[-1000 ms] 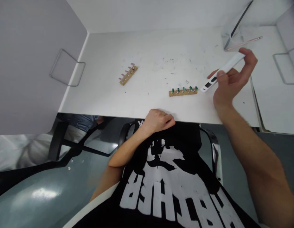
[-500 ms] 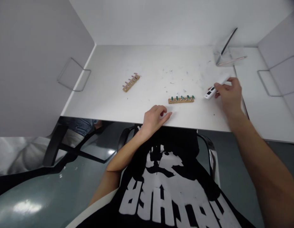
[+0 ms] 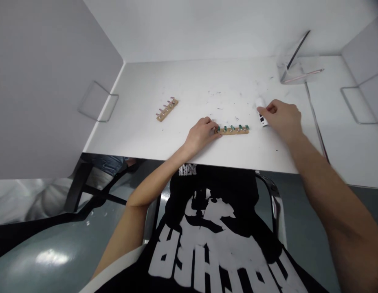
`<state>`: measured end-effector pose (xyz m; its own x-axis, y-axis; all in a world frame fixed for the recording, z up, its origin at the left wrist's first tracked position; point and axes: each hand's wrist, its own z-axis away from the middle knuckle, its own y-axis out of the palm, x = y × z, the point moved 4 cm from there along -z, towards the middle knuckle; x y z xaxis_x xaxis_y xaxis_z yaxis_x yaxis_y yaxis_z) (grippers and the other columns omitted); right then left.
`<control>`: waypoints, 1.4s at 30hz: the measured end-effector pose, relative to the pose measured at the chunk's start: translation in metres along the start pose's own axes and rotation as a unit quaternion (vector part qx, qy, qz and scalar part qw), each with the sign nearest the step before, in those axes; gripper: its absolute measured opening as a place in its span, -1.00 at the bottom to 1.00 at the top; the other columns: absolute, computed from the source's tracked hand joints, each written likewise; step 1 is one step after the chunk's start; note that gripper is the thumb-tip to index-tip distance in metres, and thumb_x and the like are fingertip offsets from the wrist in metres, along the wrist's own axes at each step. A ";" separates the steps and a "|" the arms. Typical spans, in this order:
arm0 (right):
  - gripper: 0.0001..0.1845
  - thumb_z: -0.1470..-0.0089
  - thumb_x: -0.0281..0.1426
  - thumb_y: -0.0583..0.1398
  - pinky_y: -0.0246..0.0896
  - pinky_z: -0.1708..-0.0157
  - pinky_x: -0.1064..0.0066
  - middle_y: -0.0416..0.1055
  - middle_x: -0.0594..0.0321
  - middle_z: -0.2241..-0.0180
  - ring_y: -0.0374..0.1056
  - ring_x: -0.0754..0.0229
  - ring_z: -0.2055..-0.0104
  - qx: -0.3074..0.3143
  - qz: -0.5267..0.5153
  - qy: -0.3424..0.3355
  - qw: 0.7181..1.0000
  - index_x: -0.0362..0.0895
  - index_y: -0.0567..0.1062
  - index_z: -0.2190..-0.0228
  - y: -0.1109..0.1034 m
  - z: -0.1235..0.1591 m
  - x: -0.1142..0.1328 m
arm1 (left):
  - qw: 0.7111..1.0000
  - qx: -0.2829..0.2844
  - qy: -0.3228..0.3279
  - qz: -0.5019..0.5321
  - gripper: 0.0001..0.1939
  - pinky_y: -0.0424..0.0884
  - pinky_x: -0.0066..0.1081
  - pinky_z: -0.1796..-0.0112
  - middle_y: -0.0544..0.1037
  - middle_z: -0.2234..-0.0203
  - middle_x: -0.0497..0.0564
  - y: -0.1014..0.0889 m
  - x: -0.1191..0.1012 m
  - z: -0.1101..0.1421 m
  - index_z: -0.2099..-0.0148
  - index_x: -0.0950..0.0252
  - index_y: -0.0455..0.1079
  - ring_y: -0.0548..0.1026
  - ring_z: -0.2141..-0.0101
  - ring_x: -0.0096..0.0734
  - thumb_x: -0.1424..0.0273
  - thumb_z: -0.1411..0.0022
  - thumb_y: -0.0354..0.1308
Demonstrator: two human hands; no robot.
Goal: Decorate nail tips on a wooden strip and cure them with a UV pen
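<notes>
You worked somewhere office-like: grey partitions (image 3: 48,81) flanked white table (image 3: 195,77), metal-armed chair (image 3: 276,199) stood on glossy floor (image 3: 54,240).

Left hand (image 3: 201,135) pinches wooden strip (image 3: 234,132); five green pieces (image 3: 232,127) run rightward from grip. Right hand (image 3: 282,117) grips white device (image 3: 263,121). Pink-topped strip (image 3: 168,110) lies beyond left hand, leftward.

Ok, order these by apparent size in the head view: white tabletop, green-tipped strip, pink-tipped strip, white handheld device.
1. White tabletop
2. Green-tipped strip
3. Pink-tipped strip
Unranked: white handheld device, partly hidden by the right hand.
</notes>
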<state>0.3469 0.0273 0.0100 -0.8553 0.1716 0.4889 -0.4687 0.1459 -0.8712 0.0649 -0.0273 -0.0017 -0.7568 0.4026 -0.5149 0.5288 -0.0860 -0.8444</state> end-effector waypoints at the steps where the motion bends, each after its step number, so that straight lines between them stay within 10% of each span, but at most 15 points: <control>1: -0.64 -0.06 -0.08 0.29 -0.07 0.28 0.28 0.38 0.27 0.49 0.00 0.35 0.45 -0.005 0.002 -0.011 1.000 -0.11 0.43 0.45 0.001 0.001 -0.001 | 1.000 -0.009 0.001 0.005 -0.78 0.39 -0.41 0.26 0.51 0.17 0.03 0.000 0.002 0.001 0.09 0.26 0.50 0.47 0.12 -0.30 0.27 -0.27 0.28; 9: -0.71 -0.22 -0.12 0.15 -0.08 0.31 0.33 0.41 0.22 0.45 0.09 0.29 0.41 -0.079 -0.050 -0.080 0.992 -0.09 0.47 0.33 -0.010 0.013 -0.004 | 0.987 -0.117 0.100 -0.043 -0.81 0.46 -0.41 0.17 0.54 0.14 0.04 -0.018 0.001 0.027 0.03 0.26 0.45 0.50 0.14 -0.39 0.30 -0.37 0.18; 17: -0.72 -0.26 -0.24 0.00 0.13 0.30 0.36 0.41 0.18 0.40 0.19 0.25 0.40 -0.160 -0.166 -0.112 0.967 -0.10 0.44 0.24 -0.019 0.017 -0.007 | 0.933 -0.243 0.245 -0.099 -0.77 0.47 -0.41 0.20 0.55 0.18 0.02 -0.088 -0.050 0.057 -0.02 0.23 0.38 0.49 0.21 -0.43 0.36 -0.34 0.23; 28: -0.71 -0.18 -0.10 0.13 0.20 0.41 0.22 0.37 0.20 0.42 0.26 0.15 0.44 -0.256 -0.298 -0.206 0.896 -0.02 0.45 0.21 -0.040 0.071 0.006 | 0.902 -0.295 0.283 -0.138 -0.78 0.46 -0.40 0.20 0.56 0.19 0.01 -0.164 -0.097 0.077 -0.02 0.19 0.36 0.49 0.21 -0.42 0.36 -0.34 0.22; 42: -0.24 -0.02 -0.43 0.37 0.22 0.59 0.36 0.47 0.37 0.29 0.22 0.32 0.51 -0.213 -0.249 -0.396 0.858 0.39 0.36 -0.17 -0.126 0.163 0.069 | 0.886 -0.296 0.335 -0.121 -0.77 0.48 -0.41 0.23 0.56 0.20 0.01 -0.172 -0.132 0.075 -0.02 0.20 0.35 0.49 0.23 -0.44 0.36 -0.34 0.23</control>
<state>0.3113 -0.1376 0.1460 -0.5327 -0.7061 0.4665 -0.8410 0.3800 -0.3852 0.0447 -0.1340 0.2008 -0.5829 0.8115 0.0424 0.6409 0.4912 -0.5899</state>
